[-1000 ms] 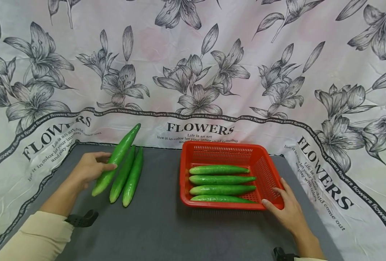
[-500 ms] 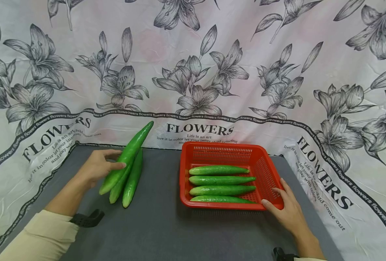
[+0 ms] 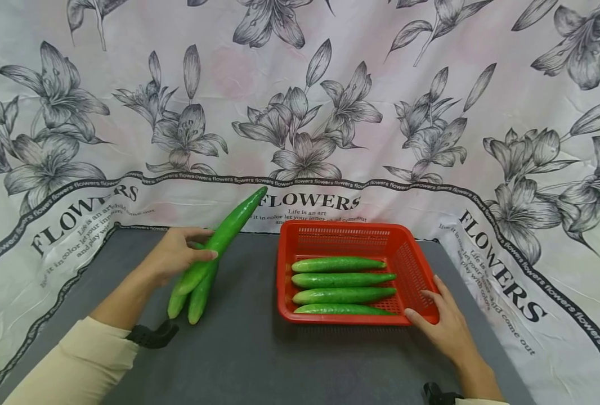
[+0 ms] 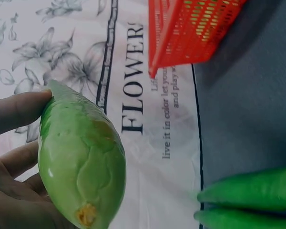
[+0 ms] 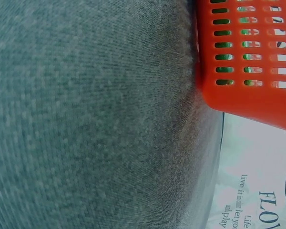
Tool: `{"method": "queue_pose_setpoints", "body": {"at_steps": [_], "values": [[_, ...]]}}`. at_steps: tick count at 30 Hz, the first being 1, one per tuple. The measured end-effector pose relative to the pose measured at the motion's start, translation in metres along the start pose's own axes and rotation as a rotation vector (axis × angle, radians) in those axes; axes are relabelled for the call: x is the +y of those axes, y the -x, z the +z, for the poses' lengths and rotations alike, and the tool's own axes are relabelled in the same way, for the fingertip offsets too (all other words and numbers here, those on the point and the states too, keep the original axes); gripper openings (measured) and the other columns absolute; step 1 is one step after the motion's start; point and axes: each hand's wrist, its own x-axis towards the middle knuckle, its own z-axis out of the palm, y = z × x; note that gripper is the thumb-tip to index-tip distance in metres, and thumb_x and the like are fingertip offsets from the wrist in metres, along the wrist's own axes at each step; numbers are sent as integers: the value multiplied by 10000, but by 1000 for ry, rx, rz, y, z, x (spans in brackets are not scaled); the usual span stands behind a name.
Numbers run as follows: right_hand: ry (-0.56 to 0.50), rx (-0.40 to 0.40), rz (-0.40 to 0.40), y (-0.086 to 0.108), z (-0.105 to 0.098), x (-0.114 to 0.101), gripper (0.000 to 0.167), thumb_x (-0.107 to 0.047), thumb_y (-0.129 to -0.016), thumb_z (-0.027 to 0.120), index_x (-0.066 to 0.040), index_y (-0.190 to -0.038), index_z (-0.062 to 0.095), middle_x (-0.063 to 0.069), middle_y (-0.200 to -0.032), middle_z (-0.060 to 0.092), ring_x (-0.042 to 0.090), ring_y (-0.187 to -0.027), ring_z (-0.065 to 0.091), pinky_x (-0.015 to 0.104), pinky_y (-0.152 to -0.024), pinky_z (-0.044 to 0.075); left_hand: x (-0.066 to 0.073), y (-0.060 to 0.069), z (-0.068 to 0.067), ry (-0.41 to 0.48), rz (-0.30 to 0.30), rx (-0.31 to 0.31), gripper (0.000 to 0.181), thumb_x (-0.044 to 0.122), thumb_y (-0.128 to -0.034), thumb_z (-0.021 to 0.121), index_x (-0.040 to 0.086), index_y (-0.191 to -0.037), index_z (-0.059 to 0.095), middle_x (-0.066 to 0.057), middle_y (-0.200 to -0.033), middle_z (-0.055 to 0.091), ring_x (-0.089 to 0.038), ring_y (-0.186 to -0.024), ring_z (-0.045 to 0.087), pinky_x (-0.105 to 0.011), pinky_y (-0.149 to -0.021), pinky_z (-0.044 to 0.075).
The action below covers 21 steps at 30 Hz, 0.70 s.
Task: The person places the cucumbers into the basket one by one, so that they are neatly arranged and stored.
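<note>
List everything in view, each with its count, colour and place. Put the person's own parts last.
Held cucumber: 1, green, in the left hand, over the table
Table cucumbers: 2, green, lying side by side on the left part of the table
Basket cucumbers: 4, green, in a row inside the basket
Basket: 1, red, on the right part of the table
Table: 1, dark grey, under the basket
Cloth: white with black flowers and lettering, behind and beside the table
Wrist straps: 2, black, one at each wrist
Sleeves: 2, cream, on the forearms, the right one barely showing
Left hand: 1, bare, gripping its cucumber
Right hand: 1, bare, touching the basket's near right corner
</note>
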Motion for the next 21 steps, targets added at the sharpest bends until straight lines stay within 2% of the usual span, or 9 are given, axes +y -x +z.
{"method": "queue_pose_setpoints", "body": {"at_steps": [6, 11, 16, 21], "values": [[-2, -5, -1, 0, 2, 1, 569, -358, -845, 737, 31, -1226, 576, 147, -1555, 220, 460, -1280, 330, 601, -880, 338, 10, -6, 9, 6, 20, -14, 595, 128, -866, 731, -23, -1389, 490, -229, -1247, 530, -365, -1129, 518, -404, -811, 498], [-2, -5, 1, 1, 2, 0, 570, -368, -847, 733, 27, -1227, 576, 138, -1557, 221, 455, -1268, 341, 600, -870, 344, 19, -14, 19, 17, 74, -41, 575, 77, -857, 729, -40, -1372, 502, -220, -1234, 560, -346, -1086, 538, -374, -781, 520], [-1, -3, 1, 1, 1, 1, 565, -363, -847, 734, 26, -1225, 576, 132, -1559, 217, 454, -1267, 342, 593, -871, 344, 30, -27, 31, 0, 130, -62, 563, 59, -846, 736, -30, -1360, 524, -218, -1253, 560, -352, -1081, 558, -381, -780, 526], [-1, -1, 0, 0, 1, 3, 568, -365, -846, 734, 27, -1225, 576, 141, -1556, 219, 453, -1256, 350, 589, -865, 348, 43, -40, 45, -17, 167, -91, 552, 56, -835, 748, 3, -1348, 553, -189, -1211, 590, -330, -1008, 599, -388, -762, 537]]}}
